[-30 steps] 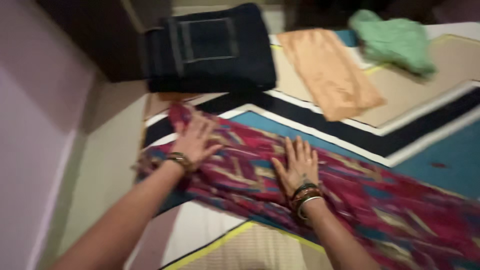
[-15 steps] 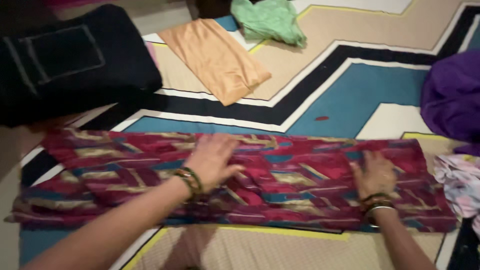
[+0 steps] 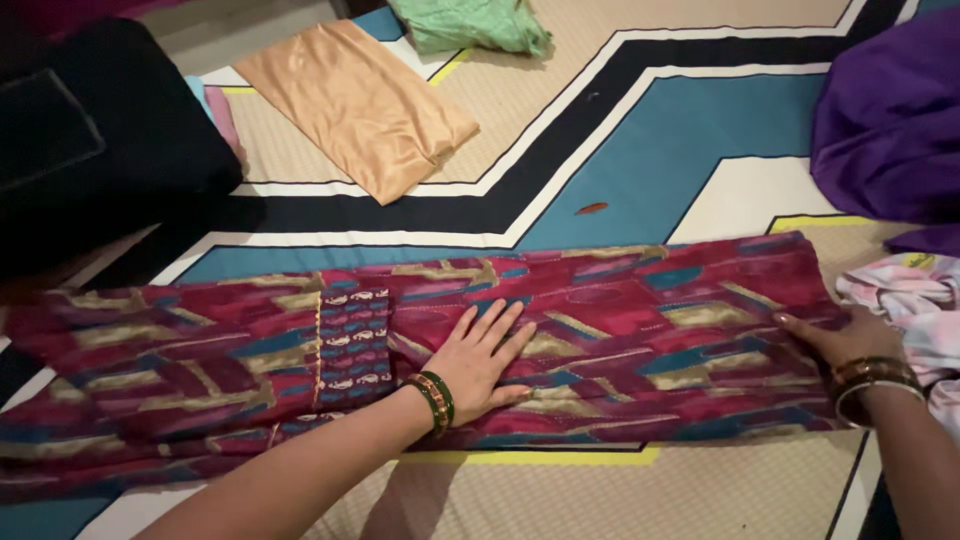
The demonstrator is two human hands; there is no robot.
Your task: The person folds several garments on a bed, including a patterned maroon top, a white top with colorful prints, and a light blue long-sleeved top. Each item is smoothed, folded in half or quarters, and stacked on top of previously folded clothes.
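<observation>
Across the zigzag-patterned floor mat (image 3: 640, 130) lies a long folded maroon printed cloth (image 3: 640, 340); left hand (image 3: 480, 362) presses flat and open mid-length, right hand (image 3: 840, 335) rests open at its end (neither grip closes). Soft, light, likely slippery; best pinched at the ends.

A long folded cloth (image 3: 420, 360) lies across the mat (image 3: 650, 140) on the floor. The left hand (image 3: 480, 360) rests flat on its middle; the right hand (image 3: 835, 338) rests on its right end. Beyond the left hand lies a folded sheet (image 3: 355, 105), and further beyond that a crumpled cloth (image 3: 470, 25). Left of the sheet sits a bag (image 3: 90, 140). Beyond the right hand is a heap of fabric (image 3: 890, 120); just right of it, a bundle (image 3: 915, 300).
</observation>
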